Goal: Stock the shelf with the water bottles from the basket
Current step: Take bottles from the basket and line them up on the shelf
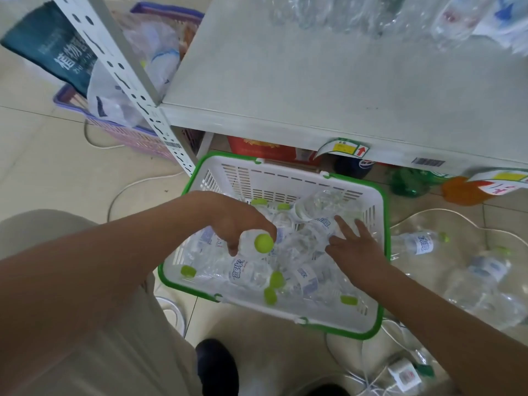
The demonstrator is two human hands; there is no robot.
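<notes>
A white basket with a green rim (285, 175) stands on the floor below the shelf, holding several clear water bottles with lime-green caps. My left hand (234, 221) is closed around the neck of one water bottle (251, 261), whose green cap points up at me. My right hand (354, 244) reaches into the basket's right side, fingers spread and resting on another bottle (311, 232). The grey shelf board (314, 81) runs above the basket, with several clear bottles (357, 15) standing blurred at its back.
Loose water bottles (420, 242) lie on the floor right of the basket. White cables (385, 372) trail across the tiles. A purple basket (137, 135) with bags stands at the left behind the shelf's white post (137, 95). Coloured drinks sit under the shelf.
</notes>
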